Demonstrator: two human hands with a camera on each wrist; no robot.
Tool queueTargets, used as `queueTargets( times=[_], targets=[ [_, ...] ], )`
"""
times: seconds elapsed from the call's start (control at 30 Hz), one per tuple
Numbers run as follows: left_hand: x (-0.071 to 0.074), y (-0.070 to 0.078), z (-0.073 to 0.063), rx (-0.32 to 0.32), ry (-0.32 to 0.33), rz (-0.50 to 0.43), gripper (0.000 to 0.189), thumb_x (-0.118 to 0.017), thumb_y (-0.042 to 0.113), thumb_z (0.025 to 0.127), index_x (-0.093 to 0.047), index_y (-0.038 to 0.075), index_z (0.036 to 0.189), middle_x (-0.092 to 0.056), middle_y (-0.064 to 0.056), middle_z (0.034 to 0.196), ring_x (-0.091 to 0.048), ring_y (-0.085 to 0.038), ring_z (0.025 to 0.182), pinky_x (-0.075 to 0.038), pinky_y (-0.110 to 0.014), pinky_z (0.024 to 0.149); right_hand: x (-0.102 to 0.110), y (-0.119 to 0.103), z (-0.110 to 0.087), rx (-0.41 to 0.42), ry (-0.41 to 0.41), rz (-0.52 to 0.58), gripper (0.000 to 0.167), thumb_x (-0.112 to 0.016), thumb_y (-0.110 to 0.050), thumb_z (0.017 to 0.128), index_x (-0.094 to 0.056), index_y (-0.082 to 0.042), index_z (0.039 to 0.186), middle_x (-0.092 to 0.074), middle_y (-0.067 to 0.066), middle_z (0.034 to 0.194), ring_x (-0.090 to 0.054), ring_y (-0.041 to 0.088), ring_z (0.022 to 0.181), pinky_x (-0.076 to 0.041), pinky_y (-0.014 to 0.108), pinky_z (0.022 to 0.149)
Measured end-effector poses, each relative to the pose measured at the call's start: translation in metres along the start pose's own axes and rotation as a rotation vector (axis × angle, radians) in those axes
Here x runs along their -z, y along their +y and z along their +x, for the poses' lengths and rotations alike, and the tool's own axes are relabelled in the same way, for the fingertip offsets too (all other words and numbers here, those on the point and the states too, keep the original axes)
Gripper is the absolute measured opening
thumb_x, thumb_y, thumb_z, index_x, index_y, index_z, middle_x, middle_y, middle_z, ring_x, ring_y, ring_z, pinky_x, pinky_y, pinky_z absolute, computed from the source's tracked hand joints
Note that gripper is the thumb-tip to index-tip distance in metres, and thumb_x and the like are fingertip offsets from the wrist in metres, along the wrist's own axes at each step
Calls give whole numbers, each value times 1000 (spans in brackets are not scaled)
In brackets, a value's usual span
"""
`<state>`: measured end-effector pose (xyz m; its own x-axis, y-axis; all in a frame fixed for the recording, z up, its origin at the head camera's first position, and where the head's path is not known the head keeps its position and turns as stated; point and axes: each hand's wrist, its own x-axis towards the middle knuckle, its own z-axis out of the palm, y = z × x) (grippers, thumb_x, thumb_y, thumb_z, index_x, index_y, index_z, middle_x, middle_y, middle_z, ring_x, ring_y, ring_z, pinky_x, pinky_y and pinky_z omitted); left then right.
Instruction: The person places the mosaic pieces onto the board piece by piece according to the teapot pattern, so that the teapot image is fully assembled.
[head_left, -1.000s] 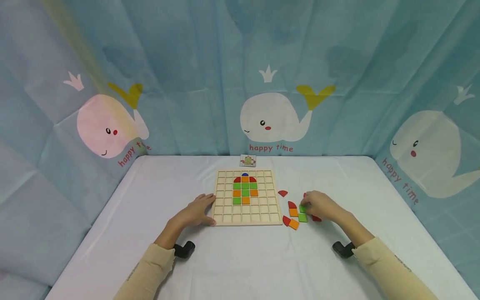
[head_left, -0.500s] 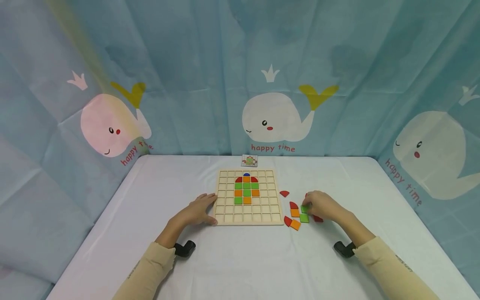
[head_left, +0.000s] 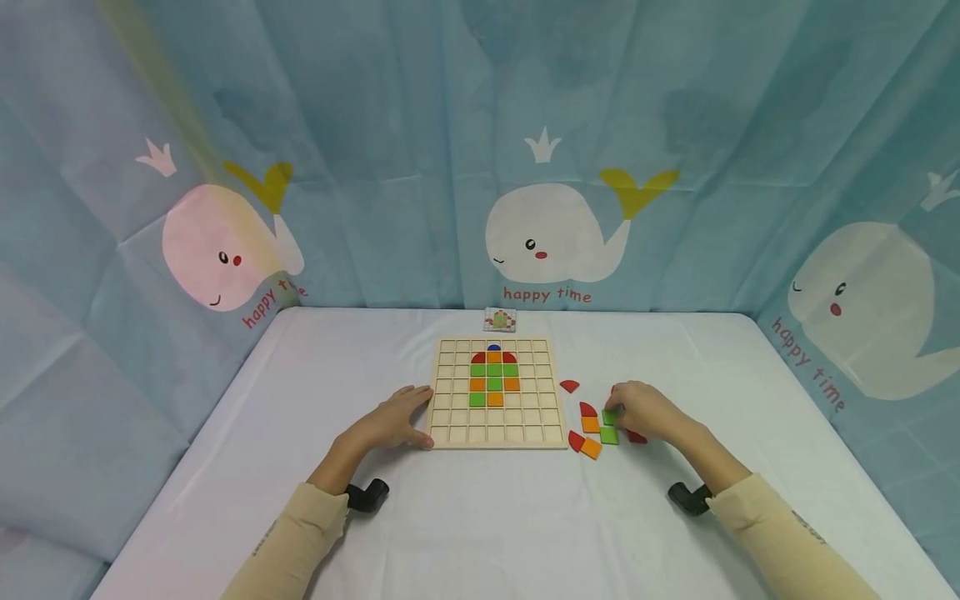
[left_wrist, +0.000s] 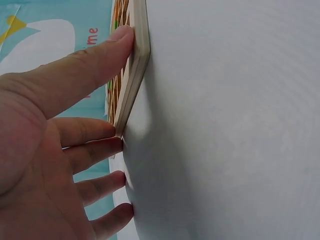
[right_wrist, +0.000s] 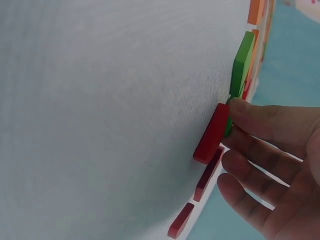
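Note:
A wooden grid board (head_left: 536,435) lies mid-table, with orange, green, red and blue tiles set in its upper middle cells. My left hand (head_left: 392,418) rests at its left side. In the left wrist view the thumb (left_wrist: 82,70) lies on the board's rim and the other fingers extend along its side, spread. Right of the board, my right hand (head_left: 651,412) pinches a green square tile (head_left: 610,416) between thumb and index finger, low at the table. The right wrist view shows a red tile (right_wrist: 211,134) in front of that pinch, hiding part of the green one.
Loose tiles lie between board and right hand: red quarter-circles (head_left: 570,386), orange squares (head_left: 592,448) and another green square (head_left: 609,435). A red tile (head_left: 637,437) shows below the right hand. A small pattern card (head_left: 500,320) lies behind the board. A whale-print curtain (head_left: 375,233) surrounds the table.
The head view has shifted slightly, so everything appears a little further right than a second ago. Both hands and the tiles keep their places.

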<state>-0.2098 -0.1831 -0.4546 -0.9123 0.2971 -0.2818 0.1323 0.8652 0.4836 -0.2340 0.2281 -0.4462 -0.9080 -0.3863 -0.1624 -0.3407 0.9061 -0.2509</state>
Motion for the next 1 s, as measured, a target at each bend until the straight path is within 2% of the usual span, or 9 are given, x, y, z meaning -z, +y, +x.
queueTargets(
  times=[0.27, 0.5, 0.73, 1.0],
  targets=[
    [0, 2, -2, 3, 0, -2, 93, -84, 24, 74, -36, 2, 149, -32, -15, 158, -20, -40, 149, -22, -60, 118, 0, 0, -1, 2, -3, 11, 18, -76, -6, 80, -77, -5, 98, -70, 4, 94, -60, 20, 88, -56, 43, 89],
    [1, 1, -1, -10, -2, 14, 93, -84, 25, 74, -36, 1, 149, -32, -15, 158, -20, -41, 148, -23, -60, 117, 0, 1, -2, 44, 12, 12, 17, -75, -4, 79, -76, -4, 96, -69, 4, 93, -60, 20, 86, -56, 43, 87],
    [0, -2, 0, -15, 1, 8, 92, -84, 23, 74, -36, 0, 149, -32, -16, 158, -20, -41, 148, -23, -60, 117, 1, 4, 0, 32, -6, 32, 19, -75, -8, 80, -75, -5, 99, -68, 2, 93, -59, 17, 86, -56, 40, 86],
    [-1, -1, 2, -11, -3, 8, 92, -84, 24, 74, -35, 1, 149, -31, -16, 158, -19, -41, 148, -22, -60, 117, 12, 1, 5, 29, 31, 98, 22, -72, -9, 83, -75, -4, 104, -65, 0, 89, -54, 15, 79, -54, 32, 76]
  ],
)
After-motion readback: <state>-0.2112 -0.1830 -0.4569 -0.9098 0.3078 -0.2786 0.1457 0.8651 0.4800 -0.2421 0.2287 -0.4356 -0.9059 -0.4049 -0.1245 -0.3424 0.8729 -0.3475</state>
